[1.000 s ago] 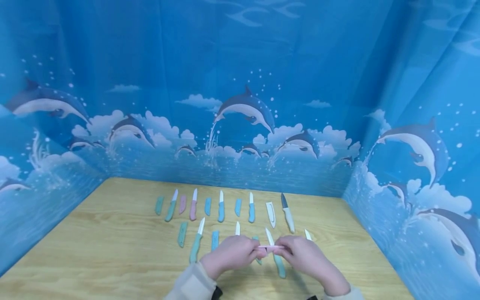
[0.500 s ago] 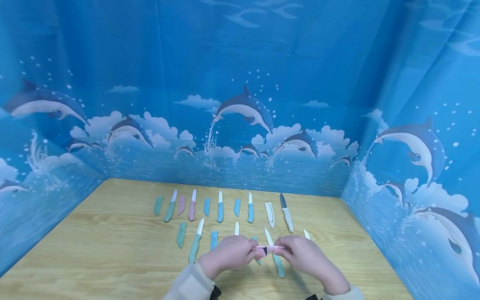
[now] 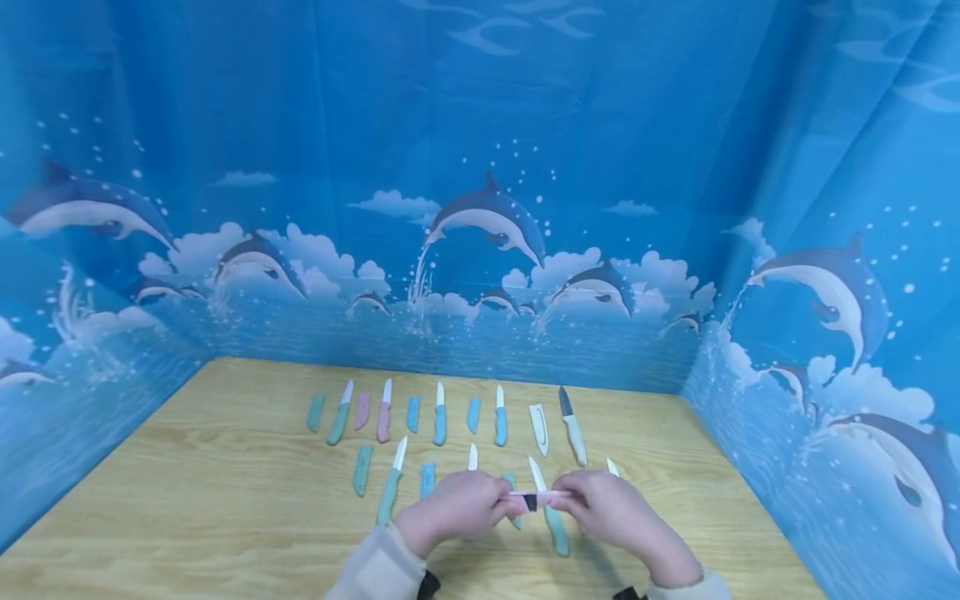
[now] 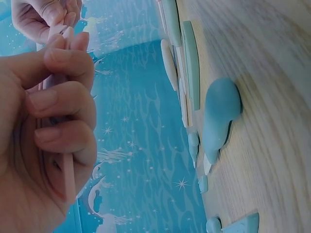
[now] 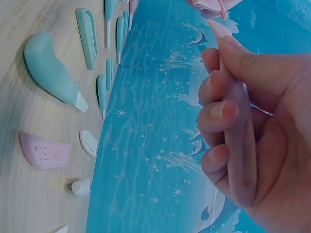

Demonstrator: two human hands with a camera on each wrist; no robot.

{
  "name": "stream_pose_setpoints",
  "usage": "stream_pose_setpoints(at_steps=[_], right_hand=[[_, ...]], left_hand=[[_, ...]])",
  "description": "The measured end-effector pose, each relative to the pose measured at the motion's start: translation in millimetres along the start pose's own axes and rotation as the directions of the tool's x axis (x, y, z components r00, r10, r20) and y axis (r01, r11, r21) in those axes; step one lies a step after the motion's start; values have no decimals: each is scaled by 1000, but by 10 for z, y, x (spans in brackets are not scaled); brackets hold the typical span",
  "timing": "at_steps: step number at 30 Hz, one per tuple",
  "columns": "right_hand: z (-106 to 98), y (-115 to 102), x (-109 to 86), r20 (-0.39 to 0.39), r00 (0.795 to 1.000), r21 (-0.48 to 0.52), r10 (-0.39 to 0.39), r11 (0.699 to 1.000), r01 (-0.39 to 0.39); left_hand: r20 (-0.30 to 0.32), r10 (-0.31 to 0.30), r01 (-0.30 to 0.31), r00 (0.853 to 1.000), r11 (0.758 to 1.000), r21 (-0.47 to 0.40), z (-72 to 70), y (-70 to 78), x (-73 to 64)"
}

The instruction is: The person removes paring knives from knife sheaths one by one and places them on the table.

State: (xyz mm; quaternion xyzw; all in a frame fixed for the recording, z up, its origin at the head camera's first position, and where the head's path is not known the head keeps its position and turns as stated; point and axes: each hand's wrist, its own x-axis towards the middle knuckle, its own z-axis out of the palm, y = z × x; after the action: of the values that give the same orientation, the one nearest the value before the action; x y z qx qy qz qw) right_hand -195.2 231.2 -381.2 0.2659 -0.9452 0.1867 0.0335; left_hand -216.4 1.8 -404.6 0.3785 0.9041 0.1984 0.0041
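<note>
My left hand [image 3: 457, 504] grips a pink knife sheath [image 4: 70, 177], its fingers wrapped along it. A pink-handled knife [image 5: 240, 141] is in my right hand [image 3: 607, 508], fingers curled round the handle and thumb near its front end. The two pink pieces meet end to end above the table, and a short dark stretch of blade [image 3: 531, 502] shows between them. Below the hands lie a green-handled knife [image 3: 556, 532] and a partly hidden green sheath [image 3: 512, 482]. A pale blade tip [image 3: 612, 467] pokes out beyond my right hand.
Across the wooden table [image 3: 225, 500], a back row holds several knives and sheaths in green, pink, blue and white, including a dark-bladed white knife [image 3: 573, 425]. Nearer are a green knife [image 3: 391, 487] and a blue sheath [image 3: 428, 481]. A dolphin-print curtain [image 3: 480, 333] surrounds the table.
The dark stretch of blade between the pink sheath and the pink handle has grown wider, the right hand edging slightly right from the left. The things on the table have stayed put.
</note>
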Motion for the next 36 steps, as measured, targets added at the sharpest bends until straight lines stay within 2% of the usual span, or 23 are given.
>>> stream_pose_setpoints(at_steps=[4, 13, 32, 36], right_hand=[[-9, 6, 0, 10, 1000, 20, 11, 1000, -11], [-37, 13, -11, 8, 1000, 27, 2, 1000, -2], [-69, 55, -33, 25, 1000, 38, 6, 999, -6], [-84, 57, -41, 2, 1000, -7, -2, 1000, 2]], left_hand=[[6, -7, 7, 1000, 1000, -8, 9, -17, 6], [24, -69, 69, 997, 998, -5, 1, -17, 6], [28, -61, 61, 998, 998, -9, 1, 4, 14], [21, -51, 51, 998, 999, -9, 0, -8, 17]])
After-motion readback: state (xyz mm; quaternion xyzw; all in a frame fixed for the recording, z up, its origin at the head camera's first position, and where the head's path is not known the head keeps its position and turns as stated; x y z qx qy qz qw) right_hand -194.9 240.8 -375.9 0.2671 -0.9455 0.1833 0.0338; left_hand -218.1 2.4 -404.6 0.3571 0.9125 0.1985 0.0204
